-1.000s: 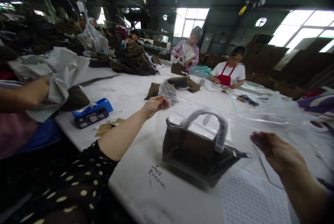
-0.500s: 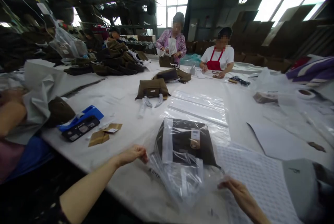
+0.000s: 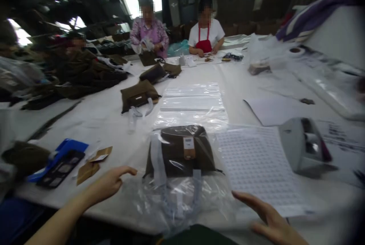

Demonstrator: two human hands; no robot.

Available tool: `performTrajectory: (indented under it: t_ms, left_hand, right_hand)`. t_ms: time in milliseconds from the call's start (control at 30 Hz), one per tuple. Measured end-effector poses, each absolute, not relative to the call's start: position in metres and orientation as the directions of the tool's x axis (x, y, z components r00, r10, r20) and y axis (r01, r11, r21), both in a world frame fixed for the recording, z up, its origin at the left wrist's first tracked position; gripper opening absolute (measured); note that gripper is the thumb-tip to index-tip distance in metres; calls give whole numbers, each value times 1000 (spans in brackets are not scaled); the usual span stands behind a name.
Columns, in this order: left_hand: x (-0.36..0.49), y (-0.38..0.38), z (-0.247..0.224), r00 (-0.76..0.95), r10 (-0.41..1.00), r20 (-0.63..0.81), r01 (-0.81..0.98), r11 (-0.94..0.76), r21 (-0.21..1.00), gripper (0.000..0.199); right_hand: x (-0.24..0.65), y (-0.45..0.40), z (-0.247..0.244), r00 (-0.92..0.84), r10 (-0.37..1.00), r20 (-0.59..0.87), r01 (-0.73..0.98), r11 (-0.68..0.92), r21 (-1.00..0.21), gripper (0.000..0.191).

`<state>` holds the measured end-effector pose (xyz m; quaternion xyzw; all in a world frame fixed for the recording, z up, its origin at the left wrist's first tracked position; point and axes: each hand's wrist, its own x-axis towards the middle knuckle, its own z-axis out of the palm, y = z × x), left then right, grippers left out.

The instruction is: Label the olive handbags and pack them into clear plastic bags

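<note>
A dark olive handbag point(image 3: 173, 161) lies inside a clear plastic bag point(image 3: 148, 199) in front of me, with its wrapped handles toward me and a paper tag point(image 3: 189, 148) on its side. My left hand point(image 3: 111, 182) is left of the plastic bag, index finger stretched out and the others loosely bent, holding nothing. On the other side my right hand point(image 3: 268, 216) has its fingers apart, close to the bag's right edge and slightly blurred. Beyond the handbag lies a stack of flat clear plastic bags point(image 3: 194, 102).
At left are a blue tape dispenser point(image 3: 65, 148), a black case point(image 3: 61, 169) and brown tags point(image 3: 88, 171). A printed label sheet point(image 3: 256, 165) and a grey device point(image 3: 302, 146) sit at right. Another olive handbag point(image 3: 138, 96) lies farther back. Two people work across the table.
Both hands have let go of the plastic bag's edges and moved apart from it. The plastic now lies lower around the handbag. My view has turned to the right.
</note>
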<state>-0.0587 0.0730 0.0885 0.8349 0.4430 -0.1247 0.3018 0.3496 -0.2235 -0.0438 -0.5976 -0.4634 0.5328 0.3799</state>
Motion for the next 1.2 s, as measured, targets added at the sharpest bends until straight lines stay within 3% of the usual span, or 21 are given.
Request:
performTrajectory:
  t_ms: [67,167,267,367,500,633,733,800,867,967,1067,1200]
  left_hand:
    - [-12,69,109,669,650,-360,735,-509,448,46]
    - [76,47,124,832,501,-237,531,-597,602,30]
    - [165,18,111,931,334,-145,332,-612,718,24]
    - [241,8,75,931,336,-143,319,-558,766,23]
    - [321,35,25,850,475,-229,480,-520,706,26]
    - [379,72,-10,777,537,-328,608,-506,612,40]
    - [407,89,-28,735,512,-444,675,-488,554,61]
    - [417,96,-35,717,463,-521,697,-473,539,64]
    - [422,100,-36,717,388,-580,696,-455,556,50]
    - [419,101,-29,748,276,-604,659,-416,626,32]
    - [409,95,-13,796,223,-562,602,-380,702,26]
    - [392,80,7,838,222,-499,546,-349,762,25]
  right_hand:
    - [368,-242,-40,254,939,-231,105,-264,-959,41]
    - [393,-265,-45,608,775,-172,184,-348,-919,32]
    - [408,-282,-54,733,674,-86,306,-440,-845,30]
    - [412,-292,-62,736,676,44,437,-424,-793,27]
    - [410,-296,-75,692,698,185,596,-408,-692,29]
    - [411,-297,-100,508,794,333,829,-345,-441,35]
    - [420,-302,-120,305,854,422,946,-219,-239,35]
    - [429,-305,-125,223,872,436,972,-162,-173,32]
    - [439,-303,-120,206,882,425,972,-134,-194,28]
    - [451,-279,-92,353,861,366,902,-208,-379,22]
    - [460,-227,-49,550,778,303,757,-311,-575,20]
    - [461,-151,-5,602,716,353,692,-248,-678,17]
